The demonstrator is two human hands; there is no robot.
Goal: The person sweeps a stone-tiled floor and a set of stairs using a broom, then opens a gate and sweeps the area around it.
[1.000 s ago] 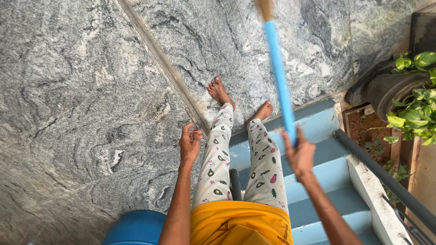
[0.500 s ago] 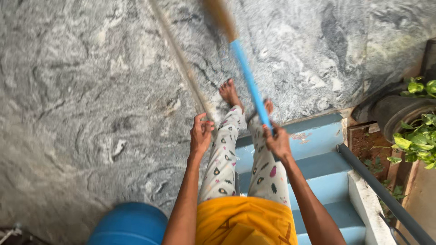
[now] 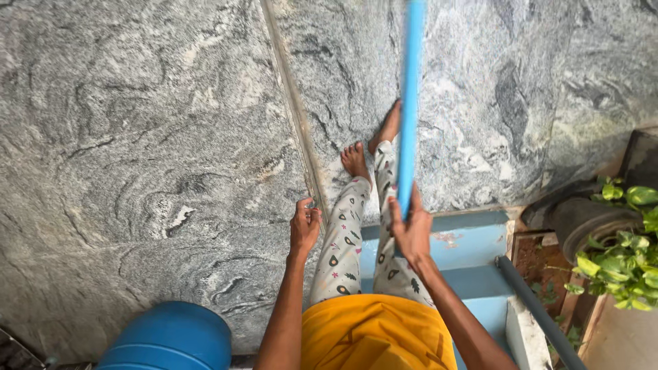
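Granite floor (image 3: 137, 137): grey stone with swirling dark and white veins fills most of the view from above; a thin pale joint line (image 3: 291, 103) runs down it towards the person's feet.
Right hand (image 3: 413, 233): fingers clamped around the lower end of a blue stick, thumb on the near side.
Blue stick (image 3: 410, 103): a light blue handle, standing nearly upright in the view, rising from the right hand past the feet and out of the top edge; its far end is out of sight.
Left hand (image 3: 304, 226): holds nothing, fingers loosely curled together, hanging just beside the left leg and over the joint line.
Feet (image 3: 356, 159): bare, on the granite just past the top step, one a little ahead of the other; the stick crosses in front of the forward one.
Clothing: white patterned trousers (image 3: 339, 253) and a yellow top (image 3: 373, 336).
Steps (image 3: 473, 247): painted light blue, going down under the person at the lower right.
Blue barrel (image 3: 171, 339): a rounded blue container at the bottom left, near the left arm.
Railing (image 3: 534, 308): a dark pipe slanting along the steps on the right.
Plant (image 3: 624, 260): green leaves beside a dark pot (image 3: 582, 219) at the right edge.
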